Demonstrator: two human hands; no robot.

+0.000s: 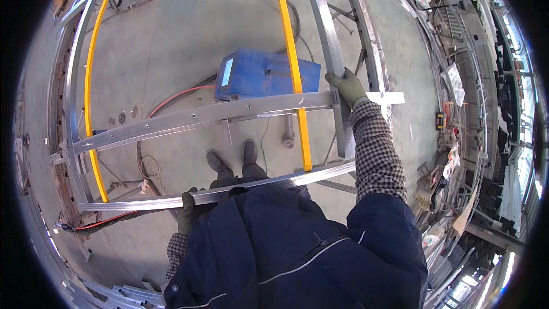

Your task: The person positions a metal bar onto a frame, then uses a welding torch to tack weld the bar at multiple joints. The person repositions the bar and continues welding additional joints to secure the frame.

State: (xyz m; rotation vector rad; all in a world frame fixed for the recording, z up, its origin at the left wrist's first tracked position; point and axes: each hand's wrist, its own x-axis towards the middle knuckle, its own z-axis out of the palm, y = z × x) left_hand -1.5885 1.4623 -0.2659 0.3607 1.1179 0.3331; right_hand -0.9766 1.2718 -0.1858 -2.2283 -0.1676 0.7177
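Note:
My right hand (347, 87), in a green work glove, is closed around a square metal tube (327, 34) running away from me on the right. Its near end stops just short of the front metal rail (269, 185). On the left, my gloved left hand (186, 213) grips that rail close to my body; its fingertips show above the edge, the rest is partly hidden. A drilled metal crossbar (211, 114) meets the tube below my right hand. Two yellow bars, the right one (290, 46) and the left one (88, 86), lie lengthwise over or against the frame; which is unclear.
Beneath the frame, a blue machine (266, 74) with a small screen stands on the floor among cables and a red hose (177, 96). Steel support beams (366, 28) flank the frame. Cluttered racks and scrap (452, 154) line the right side. My shoes (250, 152) show below.

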